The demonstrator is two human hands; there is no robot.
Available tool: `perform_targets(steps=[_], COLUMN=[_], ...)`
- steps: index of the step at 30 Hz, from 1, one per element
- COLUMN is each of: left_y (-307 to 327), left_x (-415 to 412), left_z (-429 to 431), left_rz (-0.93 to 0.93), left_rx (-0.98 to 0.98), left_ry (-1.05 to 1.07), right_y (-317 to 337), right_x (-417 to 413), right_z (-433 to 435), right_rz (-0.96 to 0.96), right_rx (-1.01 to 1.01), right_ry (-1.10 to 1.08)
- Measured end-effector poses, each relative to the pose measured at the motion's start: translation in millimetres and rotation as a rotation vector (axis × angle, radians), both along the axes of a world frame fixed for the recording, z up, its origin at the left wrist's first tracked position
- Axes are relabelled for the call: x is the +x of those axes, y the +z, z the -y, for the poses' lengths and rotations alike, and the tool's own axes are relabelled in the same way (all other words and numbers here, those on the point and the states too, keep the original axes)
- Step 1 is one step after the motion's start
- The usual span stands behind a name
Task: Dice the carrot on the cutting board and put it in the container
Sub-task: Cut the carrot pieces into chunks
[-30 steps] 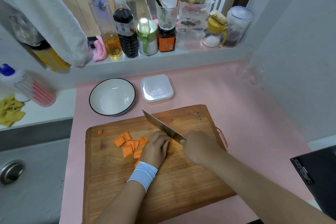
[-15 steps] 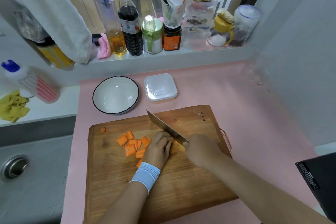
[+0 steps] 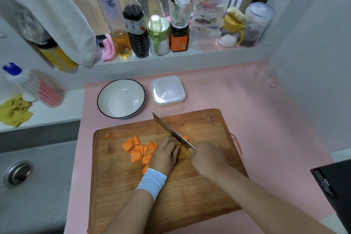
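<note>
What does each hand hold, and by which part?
The right hand grips the knife by its handle. The left hand holds the carrot down with curled fingers beside the blade; most of it is hidden.
</note>
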State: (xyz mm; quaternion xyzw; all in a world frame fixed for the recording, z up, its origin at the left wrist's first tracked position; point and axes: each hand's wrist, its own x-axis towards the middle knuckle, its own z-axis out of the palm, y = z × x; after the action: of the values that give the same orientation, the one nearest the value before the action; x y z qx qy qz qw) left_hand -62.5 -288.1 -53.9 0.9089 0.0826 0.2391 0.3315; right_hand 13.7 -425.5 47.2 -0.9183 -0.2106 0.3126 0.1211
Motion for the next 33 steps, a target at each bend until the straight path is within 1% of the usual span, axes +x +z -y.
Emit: perform_targets(steps=[10,19,33], left_y=[-0.4,0.2,0.9], left_x=[-0.3,-0.1,-0.3], left_z=[-2.7,-2.9,-1.2], left_rz=[-0.004,0.011,0.006], left_rx=[0.012,0.0,-0.008], left_ry=[-0.013,-0.004,-0.004], right_y=[6.2,22.4,38.8], right_x=[1.0,-4.7,-2.9], right_z=[1.7,4.3,7.8], right_rz=[-0.012,0.021,0.01], right_rx=[-0.021,0.069,-0.034], right_ry=[-0.006,0.005,0.046])
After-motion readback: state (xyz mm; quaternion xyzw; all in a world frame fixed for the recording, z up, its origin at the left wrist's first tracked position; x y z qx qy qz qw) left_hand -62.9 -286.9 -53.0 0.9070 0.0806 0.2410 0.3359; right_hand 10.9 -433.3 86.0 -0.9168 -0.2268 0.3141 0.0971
